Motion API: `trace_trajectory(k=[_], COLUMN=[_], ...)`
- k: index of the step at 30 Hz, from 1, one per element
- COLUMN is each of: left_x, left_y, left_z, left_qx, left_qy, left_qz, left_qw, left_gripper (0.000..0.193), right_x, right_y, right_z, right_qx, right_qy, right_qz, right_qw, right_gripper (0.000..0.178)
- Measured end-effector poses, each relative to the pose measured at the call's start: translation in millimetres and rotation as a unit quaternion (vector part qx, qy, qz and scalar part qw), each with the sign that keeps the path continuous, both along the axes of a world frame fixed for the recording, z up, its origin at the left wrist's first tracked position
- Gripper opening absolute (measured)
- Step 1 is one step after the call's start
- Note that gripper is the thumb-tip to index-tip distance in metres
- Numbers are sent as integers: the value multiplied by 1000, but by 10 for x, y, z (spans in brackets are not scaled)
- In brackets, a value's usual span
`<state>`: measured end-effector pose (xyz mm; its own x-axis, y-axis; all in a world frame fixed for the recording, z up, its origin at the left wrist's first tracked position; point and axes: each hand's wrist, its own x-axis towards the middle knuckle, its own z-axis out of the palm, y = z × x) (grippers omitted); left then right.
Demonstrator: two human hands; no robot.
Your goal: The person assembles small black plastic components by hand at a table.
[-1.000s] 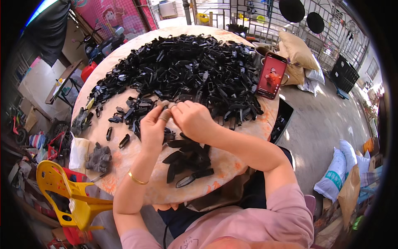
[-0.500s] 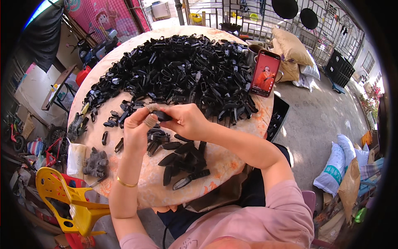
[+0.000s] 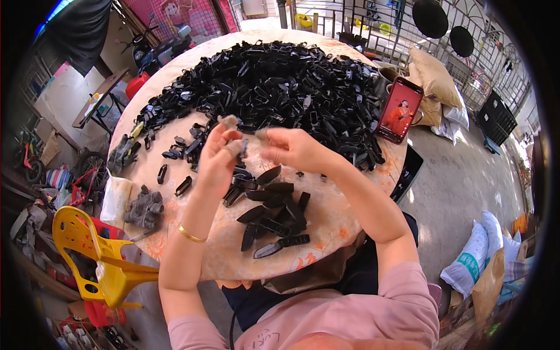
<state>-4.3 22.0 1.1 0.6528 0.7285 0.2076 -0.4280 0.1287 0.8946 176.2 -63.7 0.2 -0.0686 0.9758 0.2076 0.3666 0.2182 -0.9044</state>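
Beside the near-left edge of the round, flower-patterned table (image 3: 326, 210), a yellow chair (image 3: 119, 283). On the table's near side, a small overlapping cluster of flat black pieces (image 3: 277, 204); farther left, a crumpled grey bundle (image 3: 144, 210). Just beyond the cluster, raised, left hand (image 3: 220, 158) with bent fingers, tan finger covers (image 3: 228, 121) and, by the thumb, a dark bit (image 3: 244, 148), too blurred to tell whether grasped. Just beside but apart, right hand (image 3: 300, 149), fingers loosely parted, released. Beyond both, a broad heap of small black frames (image 3: 274, 87). At the heap's right, a propped phone (image 3: 401, 111); farther off, tan sacks (image 3: 433, 74).
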Motion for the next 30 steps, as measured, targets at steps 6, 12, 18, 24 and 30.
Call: trace_trajectory(k=[6, 12, 18, 24, 30], left_x=[198, 348, 418, 536, 372], left_y=[-274, -250, 157, 178, 256], left_z=[128, 98, -93, -113, -129], left_qx=[284, 501, 545, 729, 723], left_qy=[92, 106, 311, 341, 303], left_qz=[49, 246, 54, 32, 79], left_qw=[953, 823, 777, 592, 616], left_gripper=[58, 46, 31, 19, 25], right_x=[-42, 36, 286, 243, 74], right_y=[41, 25, 67, 136, 121], right_z=[10, 24, 65, -66, -74], right_qx=[-11, -58, 11, 7, 105], right_qy=[216, 353, 385, 344, 191], right_qz=[-15, 21, -84, -39, -89], right_qw=[976, 934, 919, 938, 972], right_gripper=[31, 31, 27, 23, 27])
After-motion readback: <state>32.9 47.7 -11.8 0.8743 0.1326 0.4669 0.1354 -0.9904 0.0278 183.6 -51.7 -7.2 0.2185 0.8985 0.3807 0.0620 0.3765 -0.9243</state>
